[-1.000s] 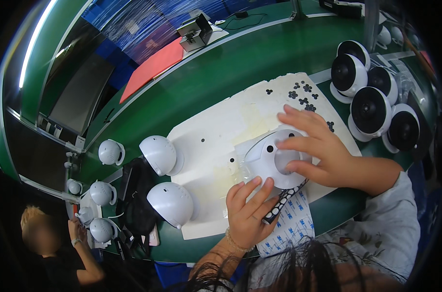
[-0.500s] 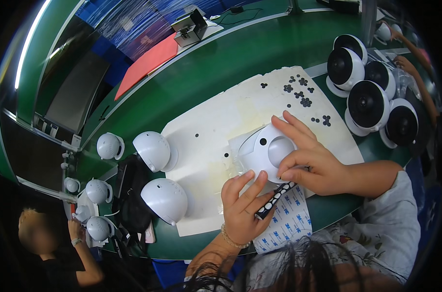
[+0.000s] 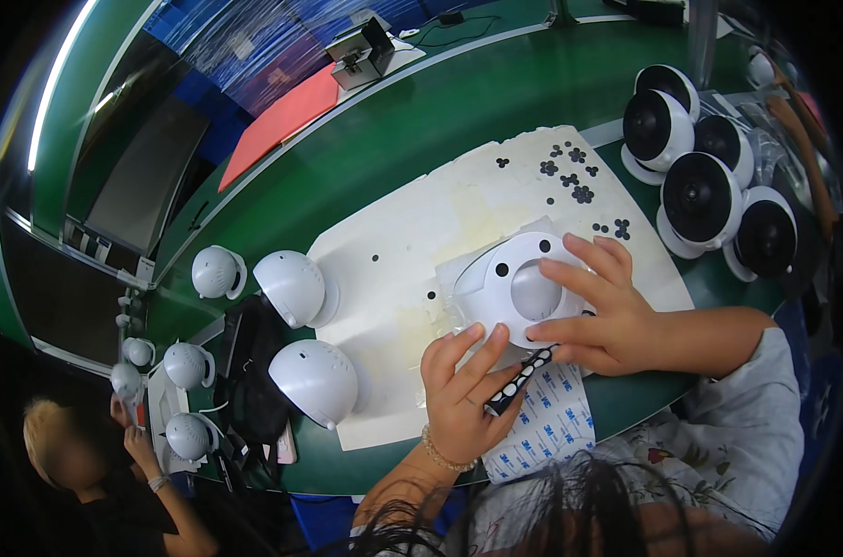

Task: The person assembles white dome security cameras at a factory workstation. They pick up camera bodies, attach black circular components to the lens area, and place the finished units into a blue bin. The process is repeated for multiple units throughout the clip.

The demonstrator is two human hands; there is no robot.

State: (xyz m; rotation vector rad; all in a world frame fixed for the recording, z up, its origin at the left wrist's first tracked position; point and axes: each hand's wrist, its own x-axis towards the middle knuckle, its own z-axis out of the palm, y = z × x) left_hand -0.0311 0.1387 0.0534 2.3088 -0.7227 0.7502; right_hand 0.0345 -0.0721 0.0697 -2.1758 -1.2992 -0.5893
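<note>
A white rounded device (image 3: 482, 302) rests in front of me with its ring-shaped base up, framing a round recess. Small black round pads show on the ring, and one edge lies partly under my right fingers. My left hand (image 3: 472, 385) is closed on a black strip with white round holes (image 3: 523, 379); its index and middle fingertips touch the device's near edge. My right hand (image 3: 607, 311) lies over the ring's right side, fingers apart, thumb near the lower rim. Beneath my hands hangs a white sheet with blue print (image 3: 556, 427).
White devices (image 3: 289, 288) stand left on the pale board (image 3: 384, 334). Loose black pads (image 3: 582, 194) lie at its far right. Several devices with black fronts (image 3: 701, 200) cluster on the right. A black bag (image 3: 254, 371) lies left. Another person (image 3: 69, 446) works at far left.
My right fingers have spread from a pinch at the ring's lower rim and shifted right, baring another black pad at the ring's top. The left hand stays almost still.
</note>
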